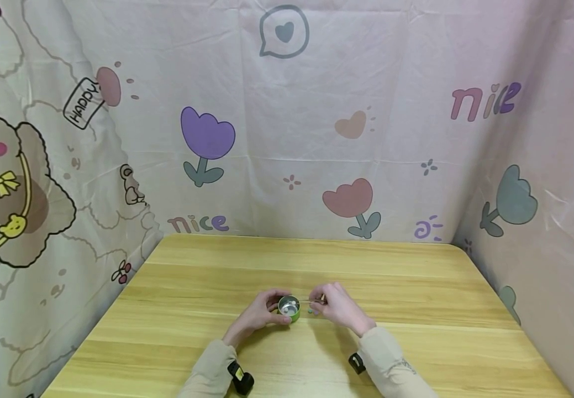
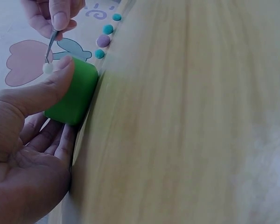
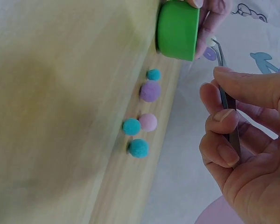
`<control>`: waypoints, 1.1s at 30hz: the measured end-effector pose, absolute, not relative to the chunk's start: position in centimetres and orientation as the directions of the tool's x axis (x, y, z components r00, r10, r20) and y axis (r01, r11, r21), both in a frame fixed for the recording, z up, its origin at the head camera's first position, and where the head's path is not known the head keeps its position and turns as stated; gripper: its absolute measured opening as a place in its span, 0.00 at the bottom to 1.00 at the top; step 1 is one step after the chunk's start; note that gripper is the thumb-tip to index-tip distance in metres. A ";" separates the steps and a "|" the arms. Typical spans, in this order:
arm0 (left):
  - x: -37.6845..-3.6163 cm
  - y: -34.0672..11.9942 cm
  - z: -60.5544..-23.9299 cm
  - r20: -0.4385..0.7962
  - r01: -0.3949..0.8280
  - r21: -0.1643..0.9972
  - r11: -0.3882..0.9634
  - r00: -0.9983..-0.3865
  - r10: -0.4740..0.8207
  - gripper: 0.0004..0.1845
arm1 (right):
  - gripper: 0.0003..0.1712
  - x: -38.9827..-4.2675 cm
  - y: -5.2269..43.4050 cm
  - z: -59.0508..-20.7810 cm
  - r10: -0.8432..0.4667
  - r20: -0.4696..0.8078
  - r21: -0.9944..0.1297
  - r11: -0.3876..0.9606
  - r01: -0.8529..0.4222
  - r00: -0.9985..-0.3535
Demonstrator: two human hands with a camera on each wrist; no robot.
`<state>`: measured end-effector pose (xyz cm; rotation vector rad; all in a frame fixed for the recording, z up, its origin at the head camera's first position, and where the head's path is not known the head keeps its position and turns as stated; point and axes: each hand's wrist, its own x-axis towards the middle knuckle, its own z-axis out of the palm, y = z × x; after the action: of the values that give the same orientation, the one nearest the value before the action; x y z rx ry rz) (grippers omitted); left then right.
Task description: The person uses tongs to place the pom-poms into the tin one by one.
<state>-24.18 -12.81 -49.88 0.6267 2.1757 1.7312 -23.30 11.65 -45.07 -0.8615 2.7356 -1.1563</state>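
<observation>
The fingers [image 3: 221,119] of the right hand [image 1: 333,305] are pressed together on a pair of metal tweezers [image 3: 226,95], thumb on one side and two fingers on the other, so the tips stay clamped on a small white pompom [image 2: 47,68]. The white pompom hangs just above the rim of a small green tin cup [image 1: 289,308], which has a shiny metal inside. The fingers [image 2: 49,91] of the left hand [image 1: 259,312] are curled round the cup from its 9 o'clock side, with the thumb lying over the green wall; I think this grip keeps the light cup from sliding or tipping while the tweezers work over its mouth. The cup stands on the wooden counter [image 1: 416,287], near its front middle, between both hands. At about 3 o'clock from the cup, just beside it, five more pompoms lie loose on the counter: a small teal one [image 3: 153,74], a purple one [image 3: 150,91], a pink one [image 3: 148,122] and two other teal ones [image 3: 131,126], close together and within easy reach of the tweezers. A cartoon-printed cloth [image 1: 287,127] hangs behind and around the counter.
</observation>
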 end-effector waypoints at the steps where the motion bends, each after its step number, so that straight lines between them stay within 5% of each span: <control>1: -24.2 -12.8 -49.9 0.041 0.154 0.971 0.184 -0.863 0.503 0.36 | 0.06 -23.3 11.6 -45.1 -0.510 0.163 -0.672 0.570 -0.473 -0.845; 33: -24.4 -12.8 -50.3 0.058 0.164 0.972 0.166 -0.859 0.509 0.35 | 0.04 -23.3 11.9 -45.5 -0.493 0.156 -0.601 0.641 -0.478 -0.856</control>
<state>-24.37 -12.85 -50.25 0.6474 2.1650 1.7467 -23.34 11.88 -45.55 -0.8363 2.8256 -1.0248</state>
